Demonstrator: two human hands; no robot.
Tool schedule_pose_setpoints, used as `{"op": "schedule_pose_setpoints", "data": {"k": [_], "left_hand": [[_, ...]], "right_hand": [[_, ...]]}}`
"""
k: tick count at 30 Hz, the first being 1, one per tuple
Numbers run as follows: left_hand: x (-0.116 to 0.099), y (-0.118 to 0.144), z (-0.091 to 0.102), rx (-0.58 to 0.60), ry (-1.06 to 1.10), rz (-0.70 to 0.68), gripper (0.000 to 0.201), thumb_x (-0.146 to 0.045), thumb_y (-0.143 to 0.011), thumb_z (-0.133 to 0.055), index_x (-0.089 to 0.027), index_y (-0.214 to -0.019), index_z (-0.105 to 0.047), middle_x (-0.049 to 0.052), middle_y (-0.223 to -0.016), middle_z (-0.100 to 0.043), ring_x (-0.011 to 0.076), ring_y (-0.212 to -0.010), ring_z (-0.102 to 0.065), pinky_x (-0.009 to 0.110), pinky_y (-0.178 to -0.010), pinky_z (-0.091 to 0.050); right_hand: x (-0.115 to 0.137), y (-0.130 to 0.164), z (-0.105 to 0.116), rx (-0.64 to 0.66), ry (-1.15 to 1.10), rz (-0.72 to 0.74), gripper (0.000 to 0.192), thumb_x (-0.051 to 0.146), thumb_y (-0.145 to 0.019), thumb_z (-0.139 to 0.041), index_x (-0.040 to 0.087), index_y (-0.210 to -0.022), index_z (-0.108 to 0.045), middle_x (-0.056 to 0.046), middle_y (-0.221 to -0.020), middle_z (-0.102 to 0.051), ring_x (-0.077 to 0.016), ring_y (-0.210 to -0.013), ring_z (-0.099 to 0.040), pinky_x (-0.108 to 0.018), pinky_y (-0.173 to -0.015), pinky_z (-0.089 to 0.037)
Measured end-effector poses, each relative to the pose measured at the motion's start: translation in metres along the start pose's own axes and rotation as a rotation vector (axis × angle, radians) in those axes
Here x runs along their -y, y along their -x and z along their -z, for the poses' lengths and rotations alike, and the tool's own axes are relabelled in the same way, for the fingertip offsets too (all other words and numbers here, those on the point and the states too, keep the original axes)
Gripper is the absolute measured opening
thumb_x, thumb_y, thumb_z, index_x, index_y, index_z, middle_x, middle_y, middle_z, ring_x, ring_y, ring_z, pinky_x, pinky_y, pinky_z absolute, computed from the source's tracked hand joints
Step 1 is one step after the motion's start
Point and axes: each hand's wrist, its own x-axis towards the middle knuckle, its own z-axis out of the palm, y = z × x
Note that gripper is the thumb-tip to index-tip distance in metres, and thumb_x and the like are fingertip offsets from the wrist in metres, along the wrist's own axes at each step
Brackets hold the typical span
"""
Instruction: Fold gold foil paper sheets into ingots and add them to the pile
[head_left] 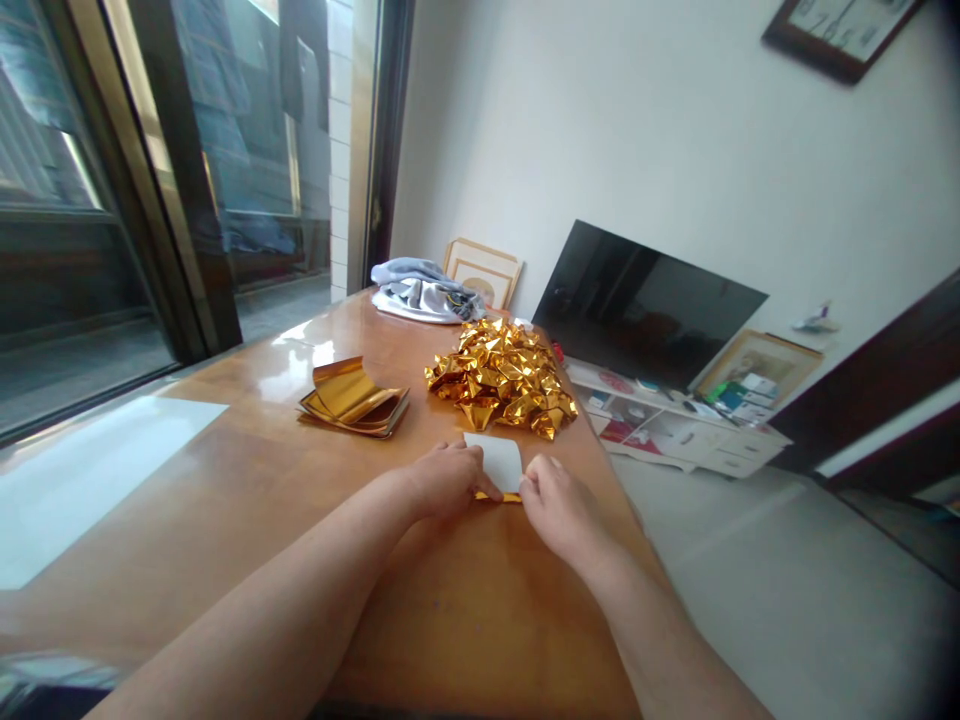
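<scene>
Wooden table (225, 500) beside glass doors; television (645, 300) beyond.
Left hand (442, 480) and right hand (555, 505) pinch gold-backed paper (499, 465); folded gold pile (502, 385) just behind, foil stack (352, 400) further left.

Over on the wooden table (225, 500) sits a stack of gold foil sheets (355, 400), and near it a heap of folded gold pieces (502, 378) — gleaming. At the far end lies a grey cloth (422, 290) by a picture frame (484, 268), and a dark television (645, 305) leans against the wall.
</scene>
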Motion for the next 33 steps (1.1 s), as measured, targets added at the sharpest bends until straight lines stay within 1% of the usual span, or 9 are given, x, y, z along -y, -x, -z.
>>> {"op": "schedule_pose_setpoints", "data": {"k": [5,10,15,19,22,25,27,29,33], "left_hand": [[0.0,0.0,0.0,-0.003,0.043,-0.008,0.045,-0.02,-0.09,-0.053,-0.052,-0.116,-0.069,0.006,-0.1,-0.061,0.0237,-0.097,-0.053,0.034,-0.084,-0.038],[0.001,0.0,-0.001,0.006,0.076,0.038,0.039,-0.026,-0.09,-0.055,-0.05,-0.115,-0.071,0.006,-0.103,-0.061,0.0251,-0.098,-0.053,0.035,-0.088,-0.039],[0.0,0.0,0.0,0.006,0.088,0.054,0.038,-0.026,-0.088,-0.057,-0.048,-0.116,-0.071,0.006,-0.103,-0.061,0.0256,-0.099,-0.053,0.036,-0.088,-0.039],[-0.001,0.0,0.002,0.0,0.073,0.017,0.038,-0.025,-0.088,-0.057,-0.049,-0.112,-0.073,0.006,-0.104,-0.06,0.0253,-0.096,-0.052,0.036,-0.088,-0.039],[-0.001,0.0,0.002,0.001,0.074,0.018,0.038,-0.024,-0.086,-0.059,-0.048,-0.112,-0.073,0.007,-0.103,-0.061,0.025,-0.095,-0.051,0.036,-0.088,-0.039],[0.0,-0.001,0.001,-0.011,0.069,0.022,0.037,-0.027,-0.087,-0.058,-0.049,-0.112,-0.073,0.006,-0.103,-0.061,0.0257,-0.097,-0.051,0.037,-0.089,-0.039],[0.001,-0.001,0.001,-0.013,0.065,0.013,0.035,-0.029,-0.087,-0.058,-0.048,-0.113,-0.073,0.006,-0.102,-0.061,0.0255,-0.097,-0.051,0.037,-0.091,-0.039],[0.001,-0.001,0.0,-0.018,0.064,0.004,0.035,-0.03,-0.088,-0.058,-0.047,-0.113,-0.073,0.006,-0.102,-0.062,0.0247,-0.098,-0.051,0.037,-0.092,-0.039],[0.002,-0.002,-0.001,-0.019,0.06,0.012,0.036,-0.029,-0.089,-0.056,-0.05,-0.113,-0.072,0.005,-0.103,-0.063,0.0246,-0.098,-0.053,0.039,-0.094,-0.039]], "right_hand": [[0.017,0.007,-0.007,0.056,0.124,0.008,0.017,0.032,-0.096,-0.051,0.017,-0.099,-0.059,-0.01,-0.097,-0.069,-0.0245,-0.091,-0.066,-0.031,-0.068,-0.038],[0.021,0.003,-0.007,0.123,0.212,-0.02,0.021,0.027,-0.097,-0.048,0.013,-0.103,-0.063,-0.017,-0.099,-0.071,-0.0282,-0.095,-0.068,-0.033,-0.072,-0.042],[0.011,0.0,0.0,0.196,0.261,-0.038,0.023,0.021,-0.098,-0.043,0.012,-0.104,-0.064,-0.019,-0.103,-0.07,-0.0299,-0.098,-0.067,-0.035,-0.075,-0.043],[-0.005,0.007,0.011,0.152,0.255,-0.046,0.018,0.022,-0.097,-0.047,0.014,-0.103,-0.062,-0.016,-0.102,-0.068,-0.028,-0.097,-0.065,-0.034,-0.077,-0.042],[-0.009,0.018,0.016,0.028,0.148,0.004,0.018,0.024,-0.099,-0.044,0.018,-0.097,-0.062,-0.011,-0.099,-0.065,-0.0251,-0.096,-0.062,-0.033,-0.08,-0.042],[-0.004,0.027,0.011,-0.049,-0.012,0.122,0.021,0.02,-0.099,-0.043,0.019,-0.106,-0.062,-0.009,-0.105,-0.062,-0.0219,-0.099,-0.058,-0.03,-0.084,-0.042],[0.0,0.031,0.005,-0.022,-0.079,0.188,0.026,0.016,-0.098,-0.042,0.02,-0.113,-0.063,-0.009,-0.108,-0.062,-0.0206,-0.1,-0.057,-0.029,-0.087,-0.043],[0.006,0.033,-0.001,0.034,-0.081,0.224,0.028,0.014,-0.097,-0.042,0.02,-0.113,-0.064,-0.008,-0.105,-0.063,-0.0206,-0.1,-0.057,-0.028,-0.088,-0.043],[0.017,0.035,-0.001,0.085,0.044,0.249,0.03,0.012,-0.096,-0.041,0.018,-0.109,-0.067,-0.01,-0.102,-0.065,-0.023,-0.1,-0.057,-0.031,-0.088,-0.043]]}}
